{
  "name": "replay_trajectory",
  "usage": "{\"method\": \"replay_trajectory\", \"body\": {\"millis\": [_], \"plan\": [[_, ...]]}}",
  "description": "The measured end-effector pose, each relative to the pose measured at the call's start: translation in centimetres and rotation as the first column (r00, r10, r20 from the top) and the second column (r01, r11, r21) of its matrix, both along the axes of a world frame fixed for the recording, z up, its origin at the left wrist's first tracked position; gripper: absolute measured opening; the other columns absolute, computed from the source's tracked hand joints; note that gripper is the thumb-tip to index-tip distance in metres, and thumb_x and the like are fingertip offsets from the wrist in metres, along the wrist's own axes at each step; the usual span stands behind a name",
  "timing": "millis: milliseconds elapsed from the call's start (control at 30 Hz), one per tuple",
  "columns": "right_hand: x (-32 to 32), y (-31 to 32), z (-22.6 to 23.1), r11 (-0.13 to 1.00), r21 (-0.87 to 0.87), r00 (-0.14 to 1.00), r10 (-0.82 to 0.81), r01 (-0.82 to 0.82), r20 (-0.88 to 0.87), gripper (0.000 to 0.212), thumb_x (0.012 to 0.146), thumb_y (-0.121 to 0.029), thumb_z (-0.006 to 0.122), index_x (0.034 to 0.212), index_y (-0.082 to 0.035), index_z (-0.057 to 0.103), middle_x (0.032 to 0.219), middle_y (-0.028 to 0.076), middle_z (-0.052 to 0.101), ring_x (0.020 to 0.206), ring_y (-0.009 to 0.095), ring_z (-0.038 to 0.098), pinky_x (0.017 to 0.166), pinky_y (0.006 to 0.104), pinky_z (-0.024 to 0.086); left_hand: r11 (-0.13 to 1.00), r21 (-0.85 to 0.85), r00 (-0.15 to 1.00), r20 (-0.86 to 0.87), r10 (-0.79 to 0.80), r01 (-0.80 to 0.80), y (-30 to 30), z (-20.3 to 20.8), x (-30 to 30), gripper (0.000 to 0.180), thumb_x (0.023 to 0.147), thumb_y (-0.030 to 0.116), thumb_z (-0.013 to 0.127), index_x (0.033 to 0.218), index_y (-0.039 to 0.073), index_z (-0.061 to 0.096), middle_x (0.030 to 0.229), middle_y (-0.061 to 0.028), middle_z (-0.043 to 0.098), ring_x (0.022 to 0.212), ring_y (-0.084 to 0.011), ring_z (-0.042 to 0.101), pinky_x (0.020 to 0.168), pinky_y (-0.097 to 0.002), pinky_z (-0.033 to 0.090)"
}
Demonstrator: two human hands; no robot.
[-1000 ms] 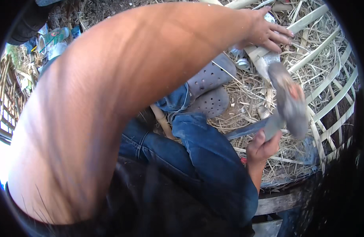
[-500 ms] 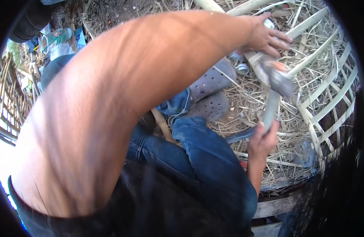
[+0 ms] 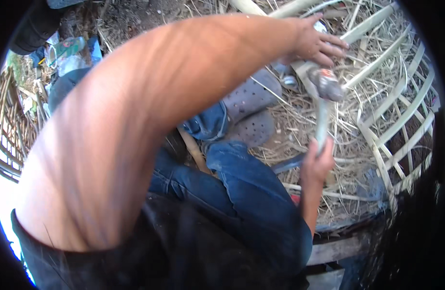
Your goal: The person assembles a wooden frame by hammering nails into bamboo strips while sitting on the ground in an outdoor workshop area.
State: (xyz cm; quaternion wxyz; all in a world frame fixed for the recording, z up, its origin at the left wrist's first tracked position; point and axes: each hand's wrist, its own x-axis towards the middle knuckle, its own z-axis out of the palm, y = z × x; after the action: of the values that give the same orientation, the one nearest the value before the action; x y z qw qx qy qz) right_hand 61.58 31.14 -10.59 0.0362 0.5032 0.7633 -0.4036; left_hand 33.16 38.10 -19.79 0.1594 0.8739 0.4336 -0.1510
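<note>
My left hand [image 3: 320,44] reaches across to the far right with its fingers spread, resting on or just above pale split-bamboo strips [image 3: 370,23]. In my right hand [image 3: 318,163] is the handle of a hammer [image 3: 323,121], gripped near its lower end. The hammer's dark head [image 3: 329,87], with an orange-red mark, is slightly blurred. It lies over or against a bamboo piece [image 3: 304,79] just nearer than my left hand; whether they touch I cannot tell.
Bamboo shavings [image 3: 348,154] litter the ground. A woven bamboo lattice [image 3: 394,135] curves up at the right. Grey clogs [image 3: 254,96] and my jeans-clad legs [image 3: 251,183] are in the middle. Another bamboo frame [image 3: 10,125] stands at far left, near plastic litter [image 3: 70,53].
The hammer head has shifted a little up and left, closer to the bamboo piece below my left hand. My left hand stays spread over the strips, and the whole view has drifted slightly.
</note>
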Motion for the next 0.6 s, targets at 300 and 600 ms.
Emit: {"method": "replay_trajectory", "body": {"millis": [300, 600], "plan": [[0.2, -0.2, 0.6, 0.997, -0.006, 0.995, -0.071, 0.070, -0.071, 0.029, 0.092, -0.016, 0.058, 0.112, 0.005, 0.054, 0.071, 0.018, 0.061, 0.063, 0.029, 0.064, 0.059, 0.0394, 0.048, 1.000, 0.011, 0.998, 0.064, -0.015, 0.014, -0.7, 0.8, 0.5, 0.096, 0.064, 0.025, 0.081, 0.146, 0.028, 0.032, 0.163, 0.0055, 0.009, 0.151, -0.0172, -0.002, 0.109, -0.0732, 0.023], [-0.2, 0.3, 0.2, 0.977, 0.000, 0.934, -0.202, 0.212, -0.295, 0.023, 0.098, -0.020, 0.053, 0.105, 0.002, 0.054, 0.063, 0.004, 0.053, 0.055, 0.017, 0.053, 0.051, 0.0331, 0.044, 1.000, -0.022, 1.000, 0.012, 0.010, -0.009, -0.4, 1.1, -0.4, 0.104, 0.061, 0.028, 0.083, 0.149, 0.030, 0.029, 0.163, 0.0049, 0.009, 0.150, -0.0176, -0.001, 0.112, -0.0696, 0.025]]}}
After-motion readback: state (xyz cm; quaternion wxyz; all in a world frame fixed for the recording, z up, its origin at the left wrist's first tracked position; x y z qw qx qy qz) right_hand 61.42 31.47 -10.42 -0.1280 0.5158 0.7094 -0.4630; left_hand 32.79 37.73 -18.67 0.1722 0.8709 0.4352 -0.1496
